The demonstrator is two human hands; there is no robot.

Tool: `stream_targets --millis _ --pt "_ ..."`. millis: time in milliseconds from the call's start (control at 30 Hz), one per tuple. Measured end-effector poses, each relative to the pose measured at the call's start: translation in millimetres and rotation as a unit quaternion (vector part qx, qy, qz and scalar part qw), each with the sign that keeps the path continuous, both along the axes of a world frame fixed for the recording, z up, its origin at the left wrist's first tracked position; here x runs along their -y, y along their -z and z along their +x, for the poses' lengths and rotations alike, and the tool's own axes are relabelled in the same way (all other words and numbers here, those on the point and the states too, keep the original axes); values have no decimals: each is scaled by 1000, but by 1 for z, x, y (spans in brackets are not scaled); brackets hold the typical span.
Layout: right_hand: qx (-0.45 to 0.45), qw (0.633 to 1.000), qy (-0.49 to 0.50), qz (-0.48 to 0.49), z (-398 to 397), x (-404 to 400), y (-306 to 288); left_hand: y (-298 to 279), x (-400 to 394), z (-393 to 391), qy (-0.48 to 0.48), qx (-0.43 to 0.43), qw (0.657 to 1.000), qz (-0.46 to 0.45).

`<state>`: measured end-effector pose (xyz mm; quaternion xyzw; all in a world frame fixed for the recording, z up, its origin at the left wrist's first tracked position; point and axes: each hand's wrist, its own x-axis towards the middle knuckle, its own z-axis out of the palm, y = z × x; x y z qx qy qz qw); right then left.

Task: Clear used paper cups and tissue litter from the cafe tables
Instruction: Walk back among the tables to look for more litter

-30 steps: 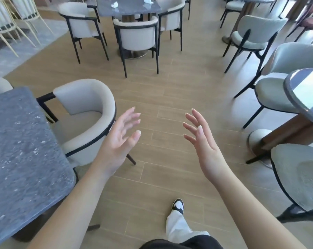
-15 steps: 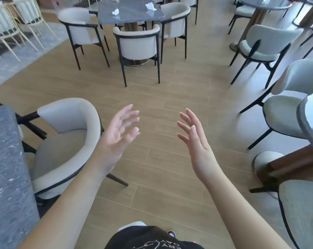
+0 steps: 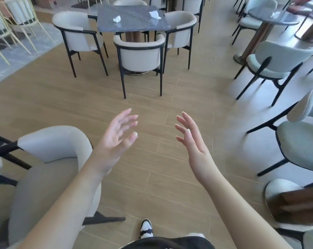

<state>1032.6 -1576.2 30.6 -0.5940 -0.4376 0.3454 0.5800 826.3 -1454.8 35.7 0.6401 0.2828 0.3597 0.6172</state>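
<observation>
Left hand (image 3: 116,139) and right hand (image 3: 193,141) are hovering empty, fingers apart; two crumpled tissues (image 3: 116,18) (image 3: 154,14) are lying shapeless near the dark table's (image 3: 134,24) left and right edges.

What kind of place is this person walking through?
Most likely a cafe or restaurant seating area: a dark stone-topped table ringed by padded armchairs, crumpled tissues left on it, and more tables nearby.
</observation>
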Motion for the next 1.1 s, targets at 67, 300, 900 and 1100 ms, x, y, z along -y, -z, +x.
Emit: stream_targets --millis 67,300,900,1100 --pt "-5 1000 6 0 11 -28 -4 -6 -34 10 7 -1 1000 14" --pt "3 1000 1 15 62 -134 -18 -16 -130 74 -5 11 1000 25" --pt "-24 1000 -2 7 295 -356 -13 -20 -344 315 0 -22 1000 14" --pt "-37 999 3 -17 346 -417 2 -5 -418 369 16 -40 999 11"
